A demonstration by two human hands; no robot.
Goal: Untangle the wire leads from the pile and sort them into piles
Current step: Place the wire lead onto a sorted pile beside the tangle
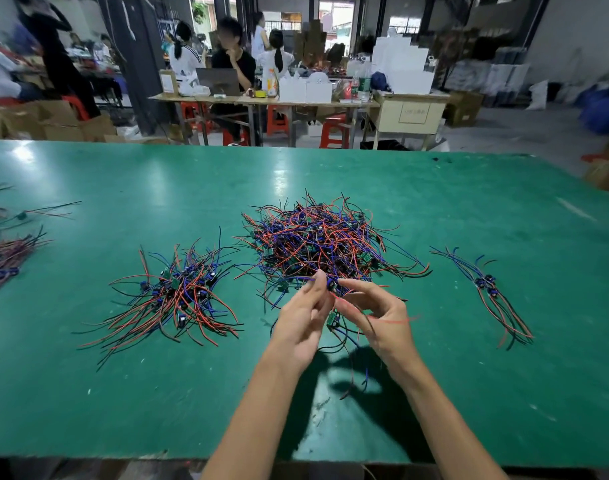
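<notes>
Green and wide, our table (434,209) carries the big tangle (317,244) at its middle, and just nearside of it our right hand (376,317) and left hand (303,317) pinch one lead (334,322) whose wires trail toward us.

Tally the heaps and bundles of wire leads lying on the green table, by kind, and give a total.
Big tangled pile, centre: 1
Sorted loose piles, left pile and right pile: 2
Bundle at the left edge: 1
Total: 4
A few stray leads lie at the far left, uncounted. One lead is off the table, held between the left hand and right hand.
</notes>
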